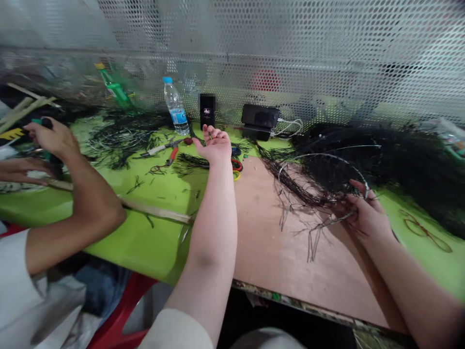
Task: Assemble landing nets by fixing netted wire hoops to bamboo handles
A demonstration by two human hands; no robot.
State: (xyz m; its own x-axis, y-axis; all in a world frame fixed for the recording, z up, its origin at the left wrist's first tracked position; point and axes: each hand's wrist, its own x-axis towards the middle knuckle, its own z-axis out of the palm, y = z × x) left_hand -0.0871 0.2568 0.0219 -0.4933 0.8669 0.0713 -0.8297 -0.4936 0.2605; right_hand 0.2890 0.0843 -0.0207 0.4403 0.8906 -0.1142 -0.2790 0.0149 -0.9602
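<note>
A bundle of dark wire (305,191) is gripped by the right hand's fingers (358,206); beyond the left hand's open, empty fingers (217,140), a phone (260,115) is propped.

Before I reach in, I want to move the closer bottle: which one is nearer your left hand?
The clear plastic bottle with the blue cap; the green bottle has a yellow cap and stands farther left, away from your left hand.

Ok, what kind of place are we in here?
Probably a shared craft workshop: wire cutters lie on the green table, the right hand holds a bundle of dark wire-like strands, and a co-worker works alongside.
</note>
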